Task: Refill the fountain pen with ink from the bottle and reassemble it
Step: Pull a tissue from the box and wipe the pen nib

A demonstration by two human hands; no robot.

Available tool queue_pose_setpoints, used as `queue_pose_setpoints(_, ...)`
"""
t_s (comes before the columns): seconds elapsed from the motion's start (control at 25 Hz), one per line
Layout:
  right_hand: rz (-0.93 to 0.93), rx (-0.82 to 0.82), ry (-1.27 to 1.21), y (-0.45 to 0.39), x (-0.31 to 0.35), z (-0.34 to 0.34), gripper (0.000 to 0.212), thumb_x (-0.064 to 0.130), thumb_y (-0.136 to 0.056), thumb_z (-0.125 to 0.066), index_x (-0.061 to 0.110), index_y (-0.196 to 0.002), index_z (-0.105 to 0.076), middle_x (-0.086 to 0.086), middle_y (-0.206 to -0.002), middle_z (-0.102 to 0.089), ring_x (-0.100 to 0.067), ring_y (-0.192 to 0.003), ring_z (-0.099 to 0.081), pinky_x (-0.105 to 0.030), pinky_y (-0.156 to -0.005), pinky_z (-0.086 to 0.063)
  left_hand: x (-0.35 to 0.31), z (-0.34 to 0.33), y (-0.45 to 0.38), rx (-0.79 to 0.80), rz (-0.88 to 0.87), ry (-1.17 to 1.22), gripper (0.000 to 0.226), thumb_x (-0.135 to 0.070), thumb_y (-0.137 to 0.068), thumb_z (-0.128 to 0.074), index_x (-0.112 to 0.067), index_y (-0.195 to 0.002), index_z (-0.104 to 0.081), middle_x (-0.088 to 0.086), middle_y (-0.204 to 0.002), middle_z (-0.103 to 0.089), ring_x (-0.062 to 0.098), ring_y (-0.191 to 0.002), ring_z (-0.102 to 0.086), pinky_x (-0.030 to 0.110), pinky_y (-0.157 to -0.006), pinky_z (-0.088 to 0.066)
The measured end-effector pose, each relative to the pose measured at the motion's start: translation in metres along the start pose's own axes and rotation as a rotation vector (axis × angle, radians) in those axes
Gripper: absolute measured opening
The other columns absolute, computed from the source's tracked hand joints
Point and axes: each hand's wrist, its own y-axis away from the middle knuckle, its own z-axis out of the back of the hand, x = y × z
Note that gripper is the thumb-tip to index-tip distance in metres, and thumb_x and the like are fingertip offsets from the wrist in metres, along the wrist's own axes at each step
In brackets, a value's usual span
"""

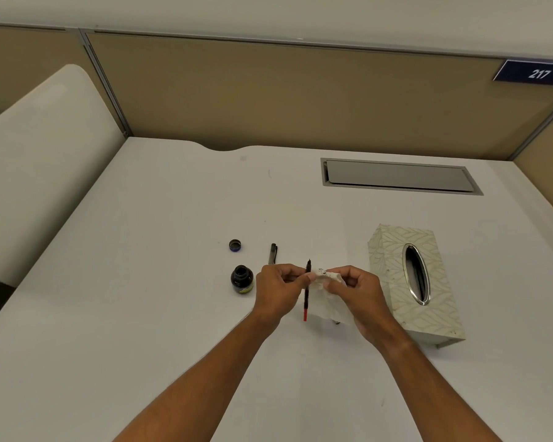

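Black nib section with red converter [306, 290] is pinched in the left hand [276, 290], ink-spotted tissue [328, 293] gripped by the right hand [361, 296]; bottle [241, 279] uncapped, barrel [273, 253] seemingly unfitted.

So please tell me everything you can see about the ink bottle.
The ink bottle is small, round, seemingly dark glass, holding dark ink. It stands upright and open on the white desk; its cap lies apart behind it. A yellowish label shows low on its side. It stands just left of the left hand; contact is unclear.
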Motion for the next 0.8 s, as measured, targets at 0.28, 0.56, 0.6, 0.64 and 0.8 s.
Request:
queue_pose_setpoints(0.28,0.020,0.105,-0.074,0.000,-0.005,-0.006,0.009,0.011,-0.092,-0.062,0.016,-0.091,-0.070,-0.001,-0.091,-0.072,-0.017,-0.091,-0.064,-0.030,-0.077,-0.051,-0.001,-0.002,0.001,0.040,0.012,0.092,0.010,-0.018,-0.076,-0.078,-0.010,-0.082,-0.077,0.005,-0.076,-0.075,0.017,-0.077,-0.072,0.022,-0.074,-0.055)
queue_pose_setpoints(0.56,0.084,0.118,-0.035,0.004,-0.006,-0.011,0.014,0.014,-0.090,-0.065,0.013,-0.101,-0.074,-0.004,-0.093,-0.076,-0.020,-0.091,-0.071,-0.029,-0.079,-0.056,-0.006,-0.001,0.002,0.057,0.016,0.135,0.004,-0.013,-0.078,-0.076,-0.012,-0.082,-0.077,0.005,-0.078,-0.076,0.016,-0.078,-0.072,0.024,-0.074,-0.056)
queue_pose_setpoints(0.6,0.097,0.075,0.001,0.002,-0.005,-0.012,0.011,0.018,-0.091,-0.065,0.014,-0.092,-0.075,-0.001,-0.085,-0.075,-0.018,-0.085,-0.070,-0.028,-0.075,-0.055,-0.006,-0.002,0.003,0.061,0.015,0.130,0.004,-0.013,-0.078,-0.076,-0.012,-0.082,-0.077,0.004,-0.077,-0.076,0.015,-0.077,-0.072,0.022,-0.073,-0.056)
queue_pose_setpoints(0.64,0.124,0.024,0.063,0.001,-0.004,-0.011,0.013,0.022,-0.092,-0.064,0.013,-0.086,-0.072,0.000,-0.078,-0.071,-0.017,-0.079,-0.067,-0.028,-0.070,-0.053,-0.006,-0.003,0.003,0.063,0.014,0.125,0.004,-0.014,-0.078,-0.076,-0.012,-0.081,-0.077,0.004,-0.076,-0.076,0.015,-0.076,-0.072,0.020,-0.073,-0.055)
queue_pose_setpoints(0.8,0.317,-0.095,0.394,-0.003,-0.002,-0.006,0.009,0.013,-0.095,-0.058,0.013,-0.085,-0.058,0.002,-0.072,-0.062,-0.012,-0.064,-0.056,-0.019,-0.055,-0.043,-0.004,-0.003,0.003,0.032,0.023,0.099,0.007,-0.017,-0.076,-0.078,-0.011,-0.080,-0.077,0.003,-0.074,-0.075,0.012,-0.073,-0.072,0.016,-0.068,-0.053)
